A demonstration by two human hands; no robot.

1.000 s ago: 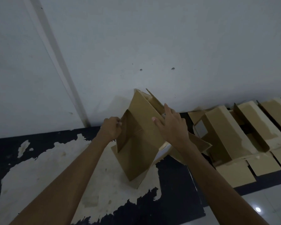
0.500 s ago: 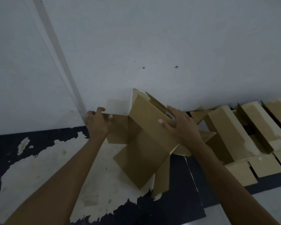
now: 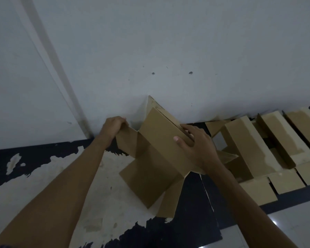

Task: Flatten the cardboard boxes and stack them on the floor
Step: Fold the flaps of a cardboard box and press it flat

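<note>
Cardboard box [image 3: 161,149] stands tilted on the floor [image 3: 61,185] at centre. At ten o'clock the left hand [image 3: 115,125] grips a flap, pulling it outward; at three o'clock the right hand [image 3: 197,142], fingers spread, braces the top panel so the box can collapse.

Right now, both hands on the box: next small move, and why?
Probably press the right hand down to collapse the box. The left hand already grips one flap pulled outward, the bottom flaps hang open, yet the body is unflattened.
</note>
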